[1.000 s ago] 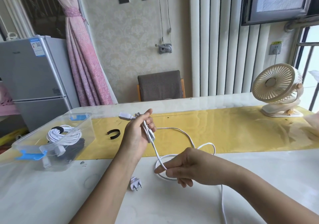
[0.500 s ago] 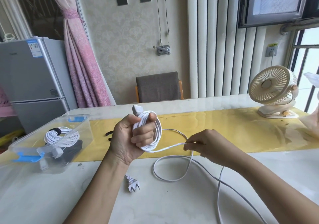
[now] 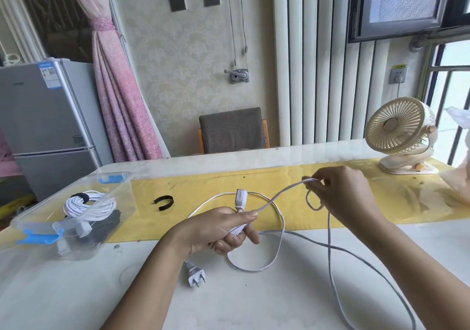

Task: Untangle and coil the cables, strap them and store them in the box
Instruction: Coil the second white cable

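Mid-frame, my left hand (image 3: 218,230) grips the white cable (image 3: 279,196) below its connector (image 3: 241,198), while my right hand (image 3: 346,194) pinches it farther right.

Left hand (image 3: 220,229) clenched, right hand (image 3: 342,193) pinching higher.

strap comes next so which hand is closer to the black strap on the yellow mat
Left. The left hand sits just right of the strap, gripping the cable; the right hand is much farther right, pinching a loop of it.
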`<action>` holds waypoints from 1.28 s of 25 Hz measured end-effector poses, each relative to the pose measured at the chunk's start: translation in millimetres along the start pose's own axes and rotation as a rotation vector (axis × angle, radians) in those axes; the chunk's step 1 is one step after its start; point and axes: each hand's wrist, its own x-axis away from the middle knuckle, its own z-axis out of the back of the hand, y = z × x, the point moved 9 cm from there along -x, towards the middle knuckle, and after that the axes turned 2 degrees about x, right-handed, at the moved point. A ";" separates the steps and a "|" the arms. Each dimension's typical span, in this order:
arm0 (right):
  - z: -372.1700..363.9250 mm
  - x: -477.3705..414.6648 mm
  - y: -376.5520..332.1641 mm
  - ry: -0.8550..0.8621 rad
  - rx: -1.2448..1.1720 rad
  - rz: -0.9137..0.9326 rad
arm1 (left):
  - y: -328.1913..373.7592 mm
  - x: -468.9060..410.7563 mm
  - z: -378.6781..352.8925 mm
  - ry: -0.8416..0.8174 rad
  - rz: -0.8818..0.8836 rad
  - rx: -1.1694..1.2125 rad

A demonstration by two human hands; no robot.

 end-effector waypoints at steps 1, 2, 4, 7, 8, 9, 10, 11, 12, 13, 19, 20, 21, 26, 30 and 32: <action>0.8 -0.3 1.2 -0.003 -0.120 -0.020 | 0.5 -3.6 4.0 0.067 -0.008 0.002; -0.7 0.8 -0.9 -0.020 -0.220 -0.026 | 1.7 -7.0 8.1 0.130 -0.024 0.032; -7.3 6.1 -11.1 -0.079 -0.344 -0.018 | 3.1 -12.5 18.5 0.247 -0.064 0.118; -20.7 15.3 -28.9 -0.216 -0.550 0.001 | -2.4 -16.6 34.7 0.401 -0.083 0.183; -23.1 18.3 -36.3 -0.263 -0.596 0.028 | -5.3 -18.1 39.7 0.449 -0.080 0.206; -25.4 21.6 -45.0 -0.313 -0.613 0.076 | -8.3 -20.0 43.7 0.492 -0.074 0.249; -28.3 26.1 -54.1 -0.370 -0.619 0.135 | -10.6 -22.2 47.6 0.530 -0.074 0.323; -31.6 31.4 -62.6 -0.429 -0.624 0.191 | -11.2 -23.9 51.3 0.559 -0.089 0.425; -34.7 37.1 -69.5 -0.481 -0.631 0.239 | -10.3 -24.8 55.4 0.580 -0.127 0.534; -37.2 42.3 -75.0 -0.525 -0.643 0.279 | -8.7 -25.1 61.1 0.599 -0.178 0.623; -62.0 75.0 -91.0 -0.822 -0.492 0.393 | -3.7 -5.7 92.1 0.687 -0.440 0.983; -66.9 80.2 -91.5 -0.864 -0.465 0.397 | 0.0 -1.4 94.4 0.685 -0.483 1.006; -71.5 83.8 -91.3 -0.899 -0.446 0.394 | 4.1 2.2 95.1 0.663 -0.529 1.035; -86.4 89.9 -82.1 -0.938 -0.252 0.397 | 33.1 18.3 84.1 0.392 -0.750 1.235; -85.4 72.1 -64.2 -0.783 -0.116 0.321 | 47.7 20.7 69.6 0.061 -0.744 1.286; -78.7 56.4 -52.5 -0.686 -0.082 0.262 | 58.9 23.1 46.7 -0.196 -0.691 1.217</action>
